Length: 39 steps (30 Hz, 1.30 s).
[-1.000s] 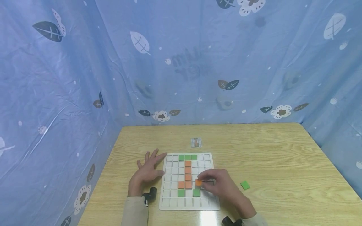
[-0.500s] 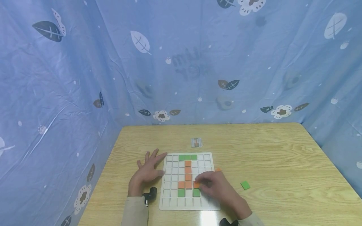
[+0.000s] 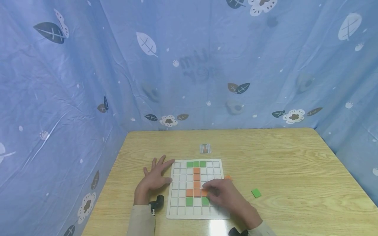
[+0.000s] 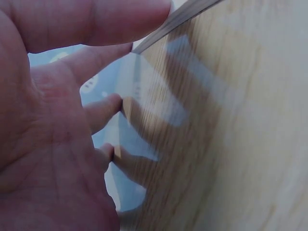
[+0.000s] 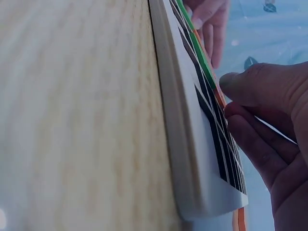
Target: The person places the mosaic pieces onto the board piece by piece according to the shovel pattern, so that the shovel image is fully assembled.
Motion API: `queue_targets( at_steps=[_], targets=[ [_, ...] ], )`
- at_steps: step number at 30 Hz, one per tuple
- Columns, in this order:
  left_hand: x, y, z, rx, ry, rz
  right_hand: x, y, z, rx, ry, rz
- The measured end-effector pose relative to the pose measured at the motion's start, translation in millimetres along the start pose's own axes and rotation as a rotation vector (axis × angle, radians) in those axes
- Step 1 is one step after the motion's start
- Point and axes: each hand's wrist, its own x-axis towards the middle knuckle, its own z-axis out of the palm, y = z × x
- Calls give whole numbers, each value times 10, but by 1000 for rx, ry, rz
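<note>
A white grid board (image 3: 180, 211) lies on the wooden table with green and orange square tiles set in its cells. My right hand (image 3: 225, 193) pinches an orange tile (image 3: 204, 192) by its right side, at the cell just above a green tile (image 3: 205, 201). In the right wrist view, thumb and fingertips meet at this orange tile (image 5: 220, 99), low over the board. With fingers spread on the table, my left hand (image 3: 154, 178) has its index fingertip and thumb at the board's left edge. In the left wrist view that board edge (image 4: 173, 21) runs by the thumb.
A small pattern card (image 3: 205, 148) lies behind the board. A loose orange tile (image 3: 228, 177) shows partly behind the right hand, by the board's right edge. Farther right is a loose green tile (image 3: 256, 193). Blue patterned curtain (image 3: 189, 82) hangs round the table.
My right hand has moved slightly left and down, bringing the orange tile from above the board into a cell beside the other orange tiles. The left hand stays put.
</note>
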Motion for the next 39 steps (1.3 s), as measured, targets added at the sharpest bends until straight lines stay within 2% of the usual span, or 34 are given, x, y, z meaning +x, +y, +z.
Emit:
queue_targets(
  at_steps=[3,6,10,17,24,33,39],
  targets=[
    [-7,7,1,-3,0,-1,8,-23,-38,28,-15,41],
    [-13,17,1,-5,5,-3,27,-47,-113,47,-27,123],
    [-16,26,0,-3,12,-2,60,-38,-274,34,-5,191],
    [-11,22,8,3,10,-6,67,106,-620,51,58,238],
    [-12,17,11,2,15,-11,59,210,-859,69,102,238],
    [-10,21,15,-3,20,-16,27,349,-910,191,88,264],
    [-5,13,16,-1,19,-12,-26,456,-859,289,35,352]
  ],
)
